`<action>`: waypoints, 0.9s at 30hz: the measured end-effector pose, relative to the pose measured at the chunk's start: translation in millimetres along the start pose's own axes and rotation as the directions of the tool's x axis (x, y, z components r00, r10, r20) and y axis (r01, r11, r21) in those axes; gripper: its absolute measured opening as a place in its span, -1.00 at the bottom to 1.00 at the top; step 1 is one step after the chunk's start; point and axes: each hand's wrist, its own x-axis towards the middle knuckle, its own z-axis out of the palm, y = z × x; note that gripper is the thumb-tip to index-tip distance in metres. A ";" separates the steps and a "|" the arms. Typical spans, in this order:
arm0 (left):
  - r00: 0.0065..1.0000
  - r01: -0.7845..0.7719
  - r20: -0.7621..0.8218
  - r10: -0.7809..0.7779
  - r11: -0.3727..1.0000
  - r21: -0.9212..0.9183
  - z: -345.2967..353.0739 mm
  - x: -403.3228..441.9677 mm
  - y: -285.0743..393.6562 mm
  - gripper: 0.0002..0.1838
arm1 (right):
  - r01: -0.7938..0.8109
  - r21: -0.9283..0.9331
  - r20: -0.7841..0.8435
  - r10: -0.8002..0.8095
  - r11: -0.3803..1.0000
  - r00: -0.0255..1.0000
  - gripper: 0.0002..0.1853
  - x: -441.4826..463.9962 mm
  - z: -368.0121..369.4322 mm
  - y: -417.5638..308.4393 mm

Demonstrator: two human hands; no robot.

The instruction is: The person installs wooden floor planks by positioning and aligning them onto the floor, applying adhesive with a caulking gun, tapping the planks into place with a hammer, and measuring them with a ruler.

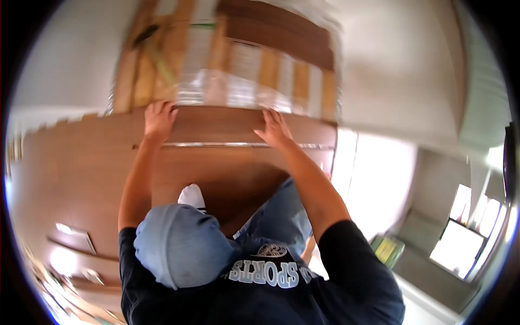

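Note:
A brown wooden plank [216, 124] lies crosswise in front of me, at the edge of a slatted layer. My left hand [160, 120] rests on its far edge at the left, fingers apart. Toward the plank's right part, my right hand [275, 129] lies with its fingers spread over the same edge. Neither hand wraps round anything. A thin gap with a shiny strip runs between this plank and the brown floor boards [216, 162] nearer me.
Beyond the plank are light wooden slats [269, 73] with clear plastic wrap, a hammer [154, 51] at the left and another dark brown board [281, 30]. A green-yellow box [388, 251] sits at the right. My knees and a white-socked foot are close by.

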 end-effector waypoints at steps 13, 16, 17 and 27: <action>0.899 0.234 0.313 -0.307 0.939 0.251 -41.7 -8.7 33.9 -0.36 | -0.193 0.073 0.042 0.190 0.978 0.981 -0.01 -71.4 -15.2 16.5; 0.758 0.562 0.202 -0.620 0.778 0.280 -77.6 -34.6 25.4 -0.35 | -0.226 0.056 0.072 0.222 0.972 0.972 -0.02 -65.0 -21.1 8.7; 0.820 0.452 0.268 -0.506 0.859 0.239 -63.0 -61.2 -19.2 -0.37 | -0.240 0.039 0.109 0.234 0.970 0.966 -0.03 -67.9 -30.8 1.3; 0.583 0.805 0.164 -0.796 0.593 0.018 -65.1 -66.9 3.5 -0.43 | -0.160 0.070 0.176 0.146 0.985 0.973 0.01 -43.6 -11.8 22.0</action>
